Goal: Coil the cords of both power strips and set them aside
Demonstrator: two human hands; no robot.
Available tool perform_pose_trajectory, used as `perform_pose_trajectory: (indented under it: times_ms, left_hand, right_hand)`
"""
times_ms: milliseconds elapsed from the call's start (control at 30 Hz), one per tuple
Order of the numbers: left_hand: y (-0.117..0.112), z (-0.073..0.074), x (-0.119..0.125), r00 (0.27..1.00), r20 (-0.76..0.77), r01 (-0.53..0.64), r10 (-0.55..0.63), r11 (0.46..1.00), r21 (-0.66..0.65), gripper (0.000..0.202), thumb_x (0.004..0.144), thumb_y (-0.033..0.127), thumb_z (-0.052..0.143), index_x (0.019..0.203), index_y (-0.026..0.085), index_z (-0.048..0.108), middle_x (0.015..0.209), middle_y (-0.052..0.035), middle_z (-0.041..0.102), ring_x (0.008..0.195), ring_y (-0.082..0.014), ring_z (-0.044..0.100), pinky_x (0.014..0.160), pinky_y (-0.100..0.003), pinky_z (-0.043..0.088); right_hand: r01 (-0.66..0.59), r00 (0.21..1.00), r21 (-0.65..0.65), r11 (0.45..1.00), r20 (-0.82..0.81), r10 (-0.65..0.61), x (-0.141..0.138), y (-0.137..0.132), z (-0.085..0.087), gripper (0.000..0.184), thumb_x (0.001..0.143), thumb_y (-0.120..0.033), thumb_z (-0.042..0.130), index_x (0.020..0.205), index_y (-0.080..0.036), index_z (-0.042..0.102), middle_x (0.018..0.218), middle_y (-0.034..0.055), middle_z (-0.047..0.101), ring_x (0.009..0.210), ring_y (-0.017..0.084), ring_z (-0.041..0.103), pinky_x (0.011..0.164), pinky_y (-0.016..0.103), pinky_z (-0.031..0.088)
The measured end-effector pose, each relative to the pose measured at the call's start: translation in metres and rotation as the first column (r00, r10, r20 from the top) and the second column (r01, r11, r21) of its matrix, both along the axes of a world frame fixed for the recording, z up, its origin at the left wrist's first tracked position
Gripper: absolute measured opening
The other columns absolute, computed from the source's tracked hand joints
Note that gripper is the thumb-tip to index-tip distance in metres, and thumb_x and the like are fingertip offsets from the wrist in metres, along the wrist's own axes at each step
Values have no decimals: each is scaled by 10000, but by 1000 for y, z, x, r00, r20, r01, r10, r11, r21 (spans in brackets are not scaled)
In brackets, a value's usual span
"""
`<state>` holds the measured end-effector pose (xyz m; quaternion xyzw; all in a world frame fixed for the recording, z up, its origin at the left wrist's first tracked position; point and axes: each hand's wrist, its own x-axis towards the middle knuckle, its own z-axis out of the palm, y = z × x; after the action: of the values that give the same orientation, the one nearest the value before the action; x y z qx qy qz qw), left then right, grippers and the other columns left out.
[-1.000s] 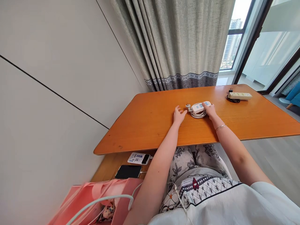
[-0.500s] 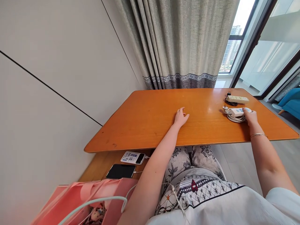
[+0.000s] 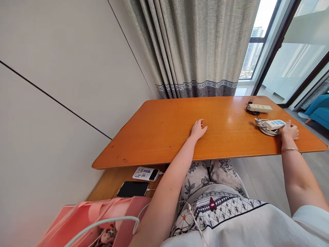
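My left hand (image 3: 198,128) rests on the orange-brown wooden table (image 3: 159,133) near its middle, fingers loosely bent and thumb apart, with nothing in it. Toward the table's right end, my right hand (image 3: 290,131) is closed at the right end of a white power strip (image 3: 275,124). The strip's pale cable (image 3: 267,130) lies coiled beside and under it, with the plug (image 3: 257,119) at the left. Just behind sits a cream power strip (image 3: 260,108) with a black cord (image 3: 252,112) and black plug.
Below the table's left front edge, a white power bank (image 3: 144,173) and a dark-screened phone (image 3: 132,189) lie on a lower wooden surface, cables attached. A pink bag (image 3: 84,219) stands at the lower left. Beyond the table hangs a grey curtain (image 3: 205,44); a wall borders the left.
My right hand has moved to the right, and the white power strip with its coiled cable has slid right along with it. My left hand stays nearly where it was.
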<state>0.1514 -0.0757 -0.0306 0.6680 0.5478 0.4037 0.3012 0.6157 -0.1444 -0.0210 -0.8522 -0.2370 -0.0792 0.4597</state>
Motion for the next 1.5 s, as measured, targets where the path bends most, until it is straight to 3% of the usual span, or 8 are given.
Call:
perform_pose_trajectory:
  times_ms: [167, 400, 567, 667, 900, 1000, 1100, 1500]
  left_hand:
    - [1, -1, 0, 1000, 16, 3, -3, 1000, 6, 438, 738, 140, 753, 1161, 200, 653, 1223, -133, 668, 1080, -261, 660, 1035, -417, 473]
    - [2, -2, 0, 1000, -1, 14, -14, 1000, 21, 404, 757, 143, 742, 1148, 189, 652, 1214, -140, 671, 1074, -263, 658, 1034, -421, 477]
    - [3, -4, 0, 1000, -20, 21, -21, 999, 36, 406, 764, 143, 739, 1158, 188, 650, 1220, -141, 667, 1068, -263, 665, 1025, -421, 484]
    - [3, -4, 0, 999, -37, 20, -18, 999, 40, 404, 777, 149, 730, 1171, 192, 648, 1237, -141, 658, 1073, -260, 667, 1026, -418, 486]
    - [-2, -1, -1, 995, -100, 27, -23, 999, 38, 386, 831, 163, 688, 1213, 182, 633, 1282, -144, 643, 1092, -244, 672, 1033, -398, 495]
    - [-3, 1, -2, 990, -142, 28, -23, 999, 32, 369, 853, 178, 674, 1220, 183, 628, 1301, -133, 637, 1101, -232, 672, 1039, -392, 499]
    - [-4, 2, -2, 983, -181, 37, -30, 999, 31, 351, 871, 181, 658, 1221, 167, 629, 1303, -130, 635, 1109, -217, 671, 1047, -372, 501]
    - [-2, 0, -1, 963, -264, 65, -48, 996, 55, 284, 884, 178, 652, 1164, 140, 674, 1230, -120, 683, 1123, -210, 667, 1073, -348, 491]
  right_hand:
    - [135, 964, 30, 990, -236, -124, -7, -3, 7, 253, 971, -305, 456, 1088, -237, 670, 1324, 276, 603, 1322, 341, 538, 1043, 536, 360]
    - [132, 968, 140, 981, -232, -97, -21, -10, 13, 228, 917, -228, 496, 1058, -212, 674, 1303, 267, 611, 1286, 341, 540, 1078, 495, 352]
    - [27, 999, 304, 952, 24, -36, -52, -16, 20, 337, 818, -155, 552, 1144, -177, 635, 1353, 215, 595, 1331, 265, 500, 1147, 379, 328]
    - [-288, 920, 412, 864, 369, 130, -94, -19, 27, 294, 799, -182, 539, 1079, -173, 629, 1228, 199, 641, 1255, 279, 545, 1118, 444, 370]
    - [-853, 447, -24, 522, 484, 752, -218, -29, 16, 301, 928, -383, 525, 1145, -216, 649, 1247, 147, 645, 1245, 304, 573, 1090, 521, 425]
    - [-878, 243, -322, 355, 339, 909, -255, -37, -1, 451, 953, -467, 532, 1288, -187, 641, 1405, 165, 597, 1408, 342, 463, 1164, 537, 366]
    - [-789, 187, -564, 246, 161, 969, -275, -43, -9, 623, 973, -552, 495, 1443, -147, 552, 1551, 178, 482, 1499, 382, 345, 1207, 577, 297]
    - [-746, 178, -631, 214, 121, 977, -275, -46, -7, 580, 995, -495, 496, 1451, -141, 552, 1570, 150, 470, 1492, 346, 375, 1228, 548, 293]
